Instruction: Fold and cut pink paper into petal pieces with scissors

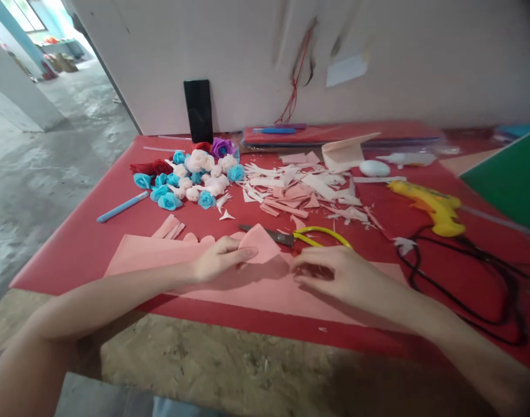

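My left hand [223, 258] pinches a small folded piece of pink paper [260, 244] between thumb and fingers. To its right, my right hand [319, 269] is held with curled fingers apart, and nothing shows between them. Beneath both hands lies a large pink sheet [242, 289]. Scissors with yellow handles [321, 231] rest just beyond my right hand, their dark blades pointing left behind the folded piece. Pink and white paper scraps [295, 191] are heaped farther back.
Paper flowers [190, 179] sit at the back left, near a black phone [198, 110] propped on the wall. A blue pen [123, 207] lies left. On the right are a yellow glue gun [434, 205], its looped black cord [477, 318] and a green board [508, 179].
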### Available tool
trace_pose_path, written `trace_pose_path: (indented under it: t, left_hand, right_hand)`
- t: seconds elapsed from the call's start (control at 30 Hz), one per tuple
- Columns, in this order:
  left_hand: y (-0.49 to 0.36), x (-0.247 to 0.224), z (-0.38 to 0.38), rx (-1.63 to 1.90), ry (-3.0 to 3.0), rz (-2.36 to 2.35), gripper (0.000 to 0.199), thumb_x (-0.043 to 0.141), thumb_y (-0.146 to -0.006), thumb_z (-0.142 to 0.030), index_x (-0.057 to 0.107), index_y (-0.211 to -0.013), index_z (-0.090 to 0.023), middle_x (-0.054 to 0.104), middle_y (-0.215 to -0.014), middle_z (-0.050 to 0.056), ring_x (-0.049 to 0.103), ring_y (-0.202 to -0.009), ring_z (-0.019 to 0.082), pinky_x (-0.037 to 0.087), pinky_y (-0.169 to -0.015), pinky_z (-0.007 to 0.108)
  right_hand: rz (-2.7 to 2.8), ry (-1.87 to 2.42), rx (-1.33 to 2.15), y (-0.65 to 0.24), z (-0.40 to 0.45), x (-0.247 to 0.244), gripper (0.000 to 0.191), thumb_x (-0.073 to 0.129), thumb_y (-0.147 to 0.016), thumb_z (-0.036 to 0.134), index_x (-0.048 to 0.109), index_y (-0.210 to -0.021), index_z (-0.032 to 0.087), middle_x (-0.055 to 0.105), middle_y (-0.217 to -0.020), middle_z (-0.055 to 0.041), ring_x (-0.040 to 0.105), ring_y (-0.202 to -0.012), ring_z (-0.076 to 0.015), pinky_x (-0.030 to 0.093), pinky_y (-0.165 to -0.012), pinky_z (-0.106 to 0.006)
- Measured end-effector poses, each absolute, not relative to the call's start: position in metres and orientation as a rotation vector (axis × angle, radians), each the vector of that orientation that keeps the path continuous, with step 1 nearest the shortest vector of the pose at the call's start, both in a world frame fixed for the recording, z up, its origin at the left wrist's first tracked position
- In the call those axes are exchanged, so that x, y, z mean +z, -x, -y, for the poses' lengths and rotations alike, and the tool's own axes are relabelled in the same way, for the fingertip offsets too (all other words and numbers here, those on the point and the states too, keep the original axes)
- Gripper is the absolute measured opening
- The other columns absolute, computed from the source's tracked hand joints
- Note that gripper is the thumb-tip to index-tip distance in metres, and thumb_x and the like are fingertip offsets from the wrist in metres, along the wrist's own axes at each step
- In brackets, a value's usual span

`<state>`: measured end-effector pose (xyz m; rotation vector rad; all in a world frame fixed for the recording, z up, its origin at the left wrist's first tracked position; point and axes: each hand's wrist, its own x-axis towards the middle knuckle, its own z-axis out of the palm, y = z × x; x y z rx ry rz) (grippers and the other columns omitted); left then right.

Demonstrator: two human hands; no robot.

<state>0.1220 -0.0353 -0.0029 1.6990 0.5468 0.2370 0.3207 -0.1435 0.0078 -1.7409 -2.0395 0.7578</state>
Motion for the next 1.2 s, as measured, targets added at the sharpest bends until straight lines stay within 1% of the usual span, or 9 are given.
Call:
trace_pose_path:
  t: [0.1,0.23,0.37,0.5,0.57,0.7,0.77,0.93,1.2]
  left_hand:
    - [-0.123,-0.005,0.035,0.251,-1.688,-0.549,0.042,0.046,-0.076,-0.042,0.043,-0.045,-0.015,0.039,-0.041,-0.004,0.039,-0.046,0.007,0.031,-0.049,0.022]
    - [-0.123,-0.007,0.034,0.253,-1.670,-0.545,0.044,0.049,-0.074,-0.046,0.042,-0.043,-0.015,0.036,-0.038,-0.004,0.038,-0.044,0.008,0.030,-0.047,0.022]
    - [-0.123,-0.004,0.035,0.248,-1.661,-0.554,0.042,0.050,-0.074,-0.043,0.043,-0.043,-0.015,0.035,-0.038,-0.005,0.036,-0.043,0.007,0.030,-0.047,0.022]
    - [-0.123,0.000,0.036,0.238,-1.654,-0.573,0.040,0.050,-0.073,-0.040,0.044,-0.043,-0.015,0.035,-0.038,-0.005,0.035,-0.042,0.006,0.029,-0.047,0.022]
    - [-0.123,0.001,0.036,0.234,-1.652,-0.579,0.039,0.050,-0.073,-0.039,0.044,-0.043,-0.015,0.036,-0.038,-0.005,0.035,-0.042,0.006,0.029,-0.047,0.022]
    - [-0.123,0.000,0.036,0.235,-1.646,-0.583,0.039,0.050,-0.074,-0.039,0.044,-0.043,-0.015,0.035,-0.038,-0.005,0.037,-0.043,0.007,0.029,-0.047,0.022]
    - [-0.123,-0.001,0.036,0.233,-1.642,-0.584,0.039,0.050,-0.074,-0.039,0.044,-0.044,-0.015,0.036,-0.038,-0.005,0.037,-0.043,0.007,0.029,-0.047,0.022]
    - [-0.122,-0.003,0.036,0.232,-1.634,-0.581,0.038,0.049,-0.075,-0.036,0.045,-0.044,-0.015,0.036,-0.038,-0.004,0.038,-0.043,0.007,0.029,-0.047,0.022]
    - [-0.121,-0.006,0.035,0.238,-1.633,-0.566,0.041,0.050,-0.077,-0.039,0.045,-0.045,-0.015,0.039,-0.040,-0.004,0.037,-0.043,0.006,0.030,-0.047,0.021]
  right_hand:
    - [2.224,1.693,0.625,-0.333,0.162,0.000,0.020,0.050,-0.082,0.027,0.066,-0.092,0.023,0.067,-0.090,-0.0047,0.062,-0.079,-0.0185,0.048,-0.065,-0.029]
    - [2.432,1.600,0.569,-0.339,0.182,-0.007,0.024,0.053,-0.081,0.037,0.066,-0.096,0.023,0.067,-0.093,-0.0060,0.059,-0.089,-0.0225,0.049,-0.069,-0.032]
    - [2.499,1.515,0.622,-0.341,0.189,-0.006,0.025,0.054,-0.080,0.038,0.066,-0.096,0.023,0.064,-0.079,-0.0044,0.056,-0.080,-0.0196,0.046,-0.069,-0.033]
    - [2.476,1.438,0.649,-0.343,0.190,-0.008,0.021,0.053,-0.082,0.036,0.068,-0.088,0.022,0.061,-0.072,-0.0031,0.053,-0.072,-0.0162,0.044,-0.066,-0.030]
    - [2.442,1.439,0.626,-0.344,0.190,-0.010,0.021,0.052,-0.082,0.035,0.068,-0.087,0.022,0.062,-0.073,-0.0032,0.054,-0.074,-0.0171,0.044,-0.068,-0.031]
    - [2.405,1.474,0.496,-0.344,0.191,-0.013,0.028,0.050,-0.083,0.040,0.065,-0.097,0.021,0.066,-0.090,-0.0060,0.055,-0.088,-0.0219,0.044,-0.073,-0.035]
    - [2.417,1.461,0.531,-0.343,0.190,-0.015,0.027,0.048,-0.084,0.038,0.064,-0.100,0.022,0.066,-0.089,-0.0051,0.055,-0.085,-0.0202,0.043,-0.073,-0.034]
    - [2.418,1.380,0.666,-0.342,0.187,-0.018,0.022,0.048,-0.086,0.031,0.067,-0.089,0.021,0.059,-0.070,-0.0024,0.051,-0.071,-0.0145,0.038,-0.070,-0.031]
    - [2.329,1.278,0.734,-0.343,0.190,-0.018,0.022,0.047,-0.087,0.025,0.066,-0.078,0.021,0.057,-0.065,-0.0007,0.045,-0.067,-0.0132,0.032,-0.065,-0.030]
